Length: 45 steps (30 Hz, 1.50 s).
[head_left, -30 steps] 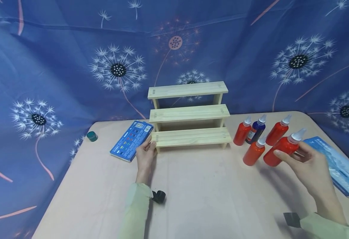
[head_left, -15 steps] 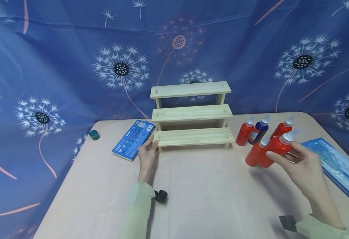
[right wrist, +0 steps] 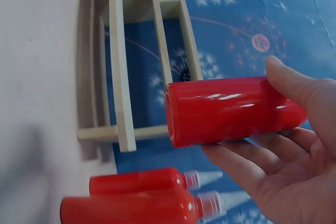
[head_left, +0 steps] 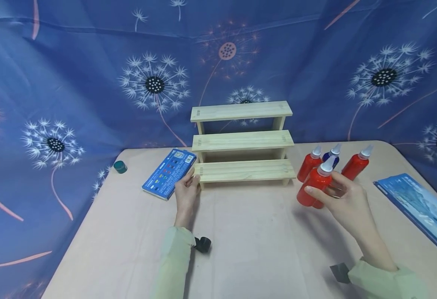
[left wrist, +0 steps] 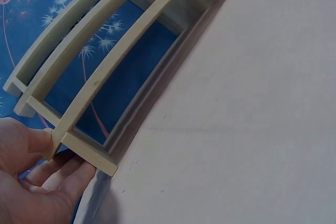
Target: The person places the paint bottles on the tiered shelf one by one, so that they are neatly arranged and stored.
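A red squeeze bottle (head_left: pixel 313 187) with a pointed clear nozzle is in my right hand (head_left: pixel 347 205), thumb on one side and fingers on the other. In the right wrist view that bottle (right wrist: pixel 226 109) is off the table, its base toward the rack. A three-step wooden display rack (head_left: pixel 244 170) stands at the back of the table. My left hand (head_left: pixel 186 195) grips the left end of its lowest step; the left wrist view shows the thumb against the board (left wrist: pixel 100 80) and fingers by the leg. The held bottle mostly hides another red-orange bottle behind it.
Beside the rack's right end stand a red bottle (head_left: pixel 309 167), a dark blue bottle (head_left: pixel 332 157) and another red bottle (head_left: pixel 356 163). A blue box (head_left: pixel 169 173) lies left, near a small green jar (head_left: pixel 120 167). A blue-white pad (head_left: pixel 420 209) lies at right.
My right hand has carried the red bottle leftward, in front of the standing bottles and closer to the rack. The left hand keeps its grip on the rack. The head view has shifted slightly.
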Tool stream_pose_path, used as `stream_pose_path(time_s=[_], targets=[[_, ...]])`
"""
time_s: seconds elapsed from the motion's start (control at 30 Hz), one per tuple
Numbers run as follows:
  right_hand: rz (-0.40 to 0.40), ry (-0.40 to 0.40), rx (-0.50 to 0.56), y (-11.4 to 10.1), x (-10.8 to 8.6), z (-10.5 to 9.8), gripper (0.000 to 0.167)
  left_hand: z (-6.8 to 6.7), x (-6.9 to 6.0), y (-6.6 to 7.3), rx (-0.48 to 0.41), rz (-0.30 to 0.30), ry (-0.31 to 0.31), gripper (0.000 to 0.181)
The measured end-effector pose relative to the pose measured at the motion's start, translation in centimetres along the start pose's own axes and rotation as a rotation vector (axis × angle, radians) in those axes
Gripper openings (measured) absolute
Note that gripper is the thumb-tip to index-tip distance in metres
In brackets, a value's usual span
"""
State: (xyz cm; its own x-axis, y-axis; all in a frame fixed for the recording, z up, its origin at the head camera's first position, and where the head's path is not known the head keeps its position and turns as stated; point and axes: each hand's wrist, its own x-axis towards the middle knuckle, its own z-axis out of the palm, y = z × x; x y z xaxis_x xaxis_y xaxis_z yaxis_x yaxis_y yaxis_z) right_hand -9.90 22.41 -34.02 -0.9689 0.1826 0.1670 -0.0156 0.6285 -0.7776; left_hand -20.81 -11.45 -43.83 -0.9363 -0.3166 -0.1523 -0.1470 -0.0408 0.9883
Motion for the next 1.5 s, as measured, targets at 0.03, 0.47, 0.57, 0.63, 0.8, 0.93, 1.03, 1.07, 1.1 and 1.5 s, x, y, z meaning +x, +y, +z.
stream_pose_path(time_s=[0.03, 0.47, 0.57, 0.63, 0.8, 0.93, 1.03, 1.07, 1.1, 1.5], targets=[[0.002, 0.002, 0.007, -0.1, 0.1, 0.2, 0.066, 0.0, 0.0, 0.0, -0.001, -0.001, -0.001, 0.041], [0.005, -0.015, 0.084, -1.6, 1.7, 2.6, 0.065, 0.2, 0.0, 0.0, -0.008, -0.004, 0.017, 0.041], [-0.013, -0.016, 0.096, -1.8, 2.2, 3.1, 0.063, 0.2, -0.1, 0.1, -0.014, 0.003, 0.013, 0.041], [-0.024, -0.016, 0.1, -1.8, 2.6, 3.4, 0.063, 0.2, -0.1, 0.1, -0.016, 0.007, 0.014, 0.042], [-0.047, -0.015, 0.131, -2.3, 3.8, 4.1, 0.062, 0.2, 0.0, 0.1, -0.031, 0.011, 0.015, 0.041], [-0.055, -0.016, 0.135, -2.6, 4.6, 4.7, 0.062, 0.2, 0.0, 0.1, -0.037, 0.021, 0.012, 0.041], [-0.057, -0.03, 0.159, -2.9, 5.2, 5.1, 0.062, 0.2, 0.0, 0.1, -0.031, 0.025, 0.016, 0.041], [-0.057, -0.033, 0.164, -3.0, 5.4, 5.2, 0.062, 0.2, -0.1, 0.0, -0.029, 0.025, 0.018, 0.041], [-0.054, -0.038, 0.17, -3.2, 5.6, 5.3, 0.063, 0.2, -0.1, 0.0, -0.028, 0.025, 0.02, 0.041], [-0.032, -0.03, 0.193, -4.3, 7.4, 6.2, 0.067, 0.3, 0.1, -0.3, 0.003, 0.037, 0.044, 0.04]])
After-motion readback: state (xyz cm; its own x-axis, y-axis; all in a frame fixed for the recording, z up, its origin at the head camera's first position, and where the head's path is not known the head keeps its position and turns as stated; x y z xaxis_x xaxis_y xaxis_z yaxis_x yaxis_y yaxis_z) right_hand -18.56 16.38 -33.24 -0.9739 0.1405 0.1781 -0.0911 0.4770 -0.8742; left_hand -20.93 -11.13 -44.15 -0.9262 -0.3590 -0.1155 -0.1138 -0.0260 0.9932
